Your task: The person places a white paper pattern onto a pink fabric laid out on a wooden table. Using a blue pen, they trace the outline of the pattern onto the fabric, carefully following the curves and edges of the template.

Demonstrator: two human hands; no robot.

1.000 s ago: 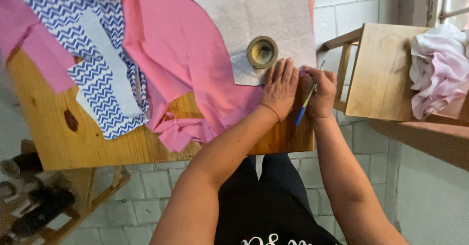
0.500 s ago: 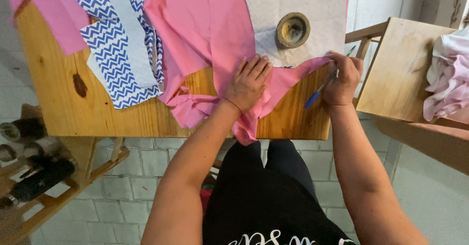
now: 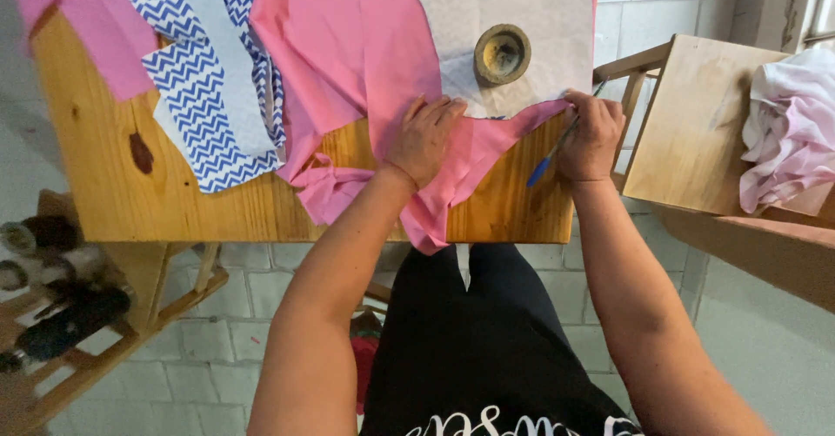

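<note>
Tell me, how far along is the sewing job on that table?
Early, it seems. Done: a white pattern lies on the pink fabric, weighted by a round tin. In hand: the left hand presses the fabric flat; the right hand holds a blue pen at the pattern's edge. Left: no cut outline shows, and no scissors are in view.
</note>
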